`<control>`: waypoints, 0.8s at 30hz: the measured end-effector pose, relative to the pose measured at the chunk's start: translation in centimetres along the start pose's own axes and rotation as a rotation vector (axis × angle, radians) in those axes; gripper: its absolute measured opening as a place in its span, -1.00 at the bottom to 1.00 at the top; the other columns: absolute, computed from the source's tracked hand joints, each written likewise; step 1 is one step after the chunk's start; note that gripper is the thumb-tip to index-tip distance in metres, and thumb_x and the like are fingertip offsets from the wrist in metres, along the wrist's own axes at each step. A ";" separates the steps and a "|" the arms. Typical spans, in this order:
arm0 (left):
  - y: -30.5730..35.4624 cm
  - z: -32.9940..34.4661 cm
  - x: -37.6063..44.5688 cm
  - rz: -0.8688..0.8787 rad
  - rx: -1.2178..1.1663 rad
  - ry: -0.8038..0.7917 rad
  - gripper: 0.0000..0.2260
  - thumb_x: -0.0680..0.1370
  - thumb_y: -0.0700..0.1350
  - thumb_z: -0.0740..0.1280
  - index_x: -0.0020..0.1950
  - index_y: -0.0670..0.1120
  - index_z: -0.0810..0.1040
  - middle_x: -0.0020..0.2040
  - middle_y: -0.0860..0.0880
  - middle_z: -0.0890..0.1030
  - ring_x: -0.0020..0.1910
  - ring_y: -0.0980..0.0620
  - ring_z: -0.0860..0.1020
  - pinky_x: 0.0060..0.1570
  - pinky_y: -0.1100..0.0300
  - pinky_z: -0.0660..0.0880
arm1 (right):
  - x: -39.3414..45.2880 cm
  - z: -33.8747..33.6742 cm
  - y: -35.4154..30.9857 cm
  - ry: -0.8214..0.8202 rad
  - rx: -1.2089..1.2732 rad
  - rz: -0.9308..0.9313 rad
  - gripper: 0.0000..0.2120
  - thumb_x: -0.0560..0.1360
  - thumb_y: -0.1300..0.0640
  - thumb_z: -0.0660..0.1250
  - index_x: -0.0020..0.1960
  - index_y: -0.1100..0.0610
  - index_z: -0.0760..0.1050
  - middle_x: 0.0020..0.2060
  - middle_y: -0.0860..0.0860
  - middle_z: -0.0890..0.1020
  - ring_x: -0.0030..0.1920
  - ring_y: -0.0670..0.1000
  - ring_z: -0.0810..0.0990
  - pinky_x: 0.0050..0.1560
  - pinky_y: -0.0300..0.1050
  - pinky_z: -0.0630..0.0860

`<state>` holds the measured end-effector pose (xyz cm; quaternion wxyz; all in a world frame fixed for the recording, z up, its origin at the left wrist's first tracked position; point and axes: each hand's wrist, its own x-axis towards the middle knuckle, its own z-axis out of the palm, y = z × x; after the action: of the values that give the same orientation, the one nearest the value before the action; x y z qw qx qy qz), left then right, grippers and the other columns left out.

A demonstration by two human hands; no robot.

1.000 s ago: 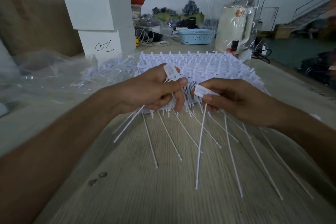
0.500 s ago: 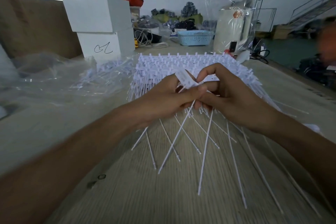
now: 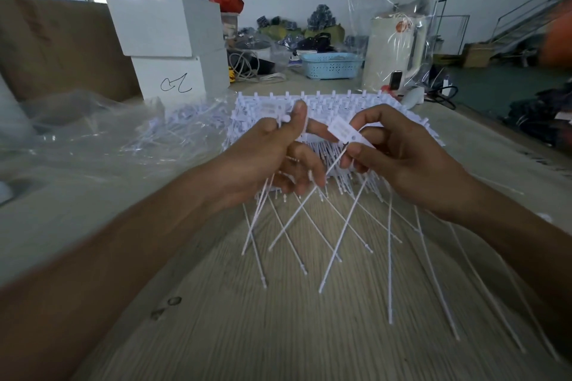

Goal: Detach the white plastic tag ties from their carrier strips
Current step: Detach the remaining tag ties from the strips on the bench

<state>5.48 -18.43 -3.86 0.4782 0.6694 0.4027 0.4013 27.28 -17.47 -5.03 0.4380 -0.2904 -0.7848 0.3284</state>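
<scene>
Our left hand (image 3: 272, 151) is curled round a small bundle of freed tag ties (image 3: 278, 116), thumb pressed against their flag heads, tails hanging down through the fist toward the worktop (image 3: 216, 334). Our right hand (image 3: 411, 161) pinches one more tie (image 3: 342, 130) by its flag between thumb and forefinger, its tail crossing under the left fingers.

Just behind both hands, mid-worktop, sits the stack of carrier strips (image 3: 325, 102), rows of ties on it, tails fanning toward the near edge. We judge most of that stack not yet stripped.

To the left, toward the far left corner, a heap of loose ties (image 3: 185, 124) lies partly under clear plastic sheeting (image 3: 77, 133); whether all of these are finished pieces we cannot tell.

Our reading: work well started, a handful in hand, the bulk left.
</scene>
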 end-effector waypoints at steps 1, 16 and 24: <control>0.0 -0.2 0.1 -0.004 0.026 0.040 -0.43 0.61 0.35 0.05 0.03 -0.01 0.69 -0.36 -0.13 0.61 -0.53 0.00 0.41 -0.48 0.27 0.34 | 0.0 0.0 0.0 0.000 -0.017 -0.005 -0.85 0.59 0.22 0.30 0.13 0.18 0.40 -0.19 0.14 0.69 -0.22 0.15 0.58 -0.09 0.03 0.54; -0.4 1.6 0.1 0.086 -0.388 -0.066 -0.67 0.53 -0.19 0.32 0.29 -0.22 0.55 -0.27 -0.18 0.46 -0.58 0.20 0.22 -0.58 0.37 0.16 | -0.1 1.1 -1.1 0.000 0.169 -0.020 -0.76 0.51 0.24 0.38 0.06 0.20 0.34 -0.10 -0.04 0.74 -0.23 -0.19 0.64 -0.31 -0.29 0.46; -0.2 1.2 0.0 0.167 -0.215 0.025 -0.65 0.68 0.14 0.12 0.31 0.05 0.58 -0.39 -0.04 0.40 -0.50 0.05 0.29 -0.47 0.26 0.30 | -0.1 0.3 -1.1 0.097 0.091 -0.011 -0.75 0.50 0.16 0.40 0.05 0.20 0.37 -0.22 0.12 0.73 -0.30 -0.08 0.59 -0.33 -0.21 0.48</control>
<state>6.57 -18.75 -4.36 0.5071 0.6404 0.3064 0.4887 26.85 -18.29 -4.39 0.4901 -0.2816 -0.7484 0.3469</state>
